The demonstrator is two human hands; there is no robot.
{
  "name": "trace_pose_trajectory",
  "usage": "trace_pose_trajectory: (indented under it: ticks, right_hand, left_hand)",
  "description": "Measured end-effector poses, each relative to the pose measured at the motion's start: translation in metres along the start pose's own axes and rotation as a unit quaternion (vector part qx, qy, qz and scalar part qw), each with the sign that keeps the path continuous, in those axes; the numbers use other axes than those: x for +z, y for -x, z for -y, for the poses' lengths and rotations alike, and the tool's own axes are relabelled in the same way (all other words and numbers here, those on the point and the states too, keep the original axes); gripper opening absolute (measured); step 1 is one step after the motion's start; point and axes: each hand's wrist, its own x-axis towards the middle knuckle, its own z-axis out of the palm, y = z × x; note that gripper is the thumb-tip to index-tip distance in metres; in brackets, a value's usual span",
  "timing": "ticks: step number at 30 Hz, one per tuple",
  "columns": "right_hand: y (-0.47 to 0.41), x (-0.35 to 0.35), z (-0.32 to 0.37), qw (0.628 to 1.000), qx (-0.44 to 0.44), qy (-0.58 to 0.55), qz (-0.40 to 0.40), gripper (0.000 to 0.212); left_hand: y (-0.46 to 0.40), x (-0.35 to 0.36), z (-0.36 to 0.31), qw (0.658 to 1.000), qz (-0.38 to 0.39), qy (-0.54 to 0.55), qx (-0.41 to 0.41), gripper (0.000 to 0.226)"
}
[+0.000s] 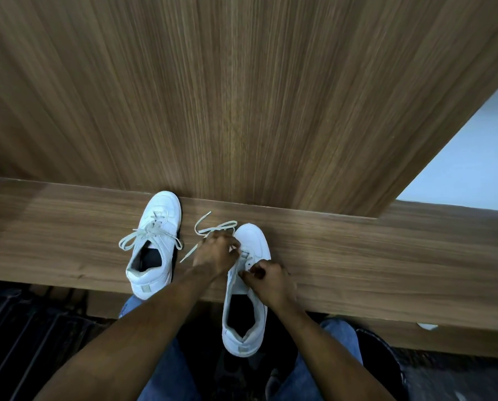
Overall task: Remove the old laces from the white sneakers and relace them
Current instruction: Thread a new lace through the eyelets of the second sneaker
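At desk's near edge, right sneaker overhanging, lace partly out, left hand and right hand each pinching it; left sneaker near back edge, tied, untouched; relacing outstanding.

Wood-grain wall panel, matching wooden ledge, pale wall at right, dark ribbed floor mat

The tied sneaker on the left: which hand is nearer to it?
Left. The left hand is just right of the tied sneaker, gripping the loose lace; the right hand is farther right, on the other sneaker.
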Motion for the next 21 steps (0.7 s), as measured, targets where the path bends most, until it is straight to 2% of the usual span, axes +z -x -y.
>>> trace_pose_trajectory:
  ticks: [5, 8, 12, 15, 18, 21]
  right_hand:
    - [0.0, -0.002, 0.001, 1.0, 0.01, -0.001, 0.004, 0.035]
    - [0.0, 0.0, 0.0, 1.0, 0.01, -0.015, 0.007, 0.035]
    - [-0.001, 0.002, 0.0, 1.0, 0.004, 0.011, 0.02, 0.036]
    - [-0.001, 0.001, 0.001, 0.999, -0.006, 0.024, 0.025, 0.035]
    - [-0.002, 0.003, 0.004, 0.999, -0.001, 0.027, 0.03, 0.034]
    - [-0.006, 0.001, 0.007, 0.999, 0.03, -0.01, 0.034, 0.036]
  left_hand:
    - [-0.004, -0.002, -0.003, 0.978, 0.017, -0.198, 0.07, 0.033]
    - [-0.005, -0.007, -0.006, 0.976, 0.059, -0.199, 0.062, 0.035]
    - [-0.011, -0.018, -0.005, 0.984, 0.146, -0.094, -0.03, 0.031]
    - [-0.021, -0.031, -0.009, 0.974, 0.19, 0.086, -0.093, 0.04]
    - [-0.031, -0.062, -0.023, 0.942, 0.116, 0.297, -0.108, 0.045]
    - [-0.038, -0.103, -0.046, 0.924, 0.067, 0.371, -0.066, 0.036]
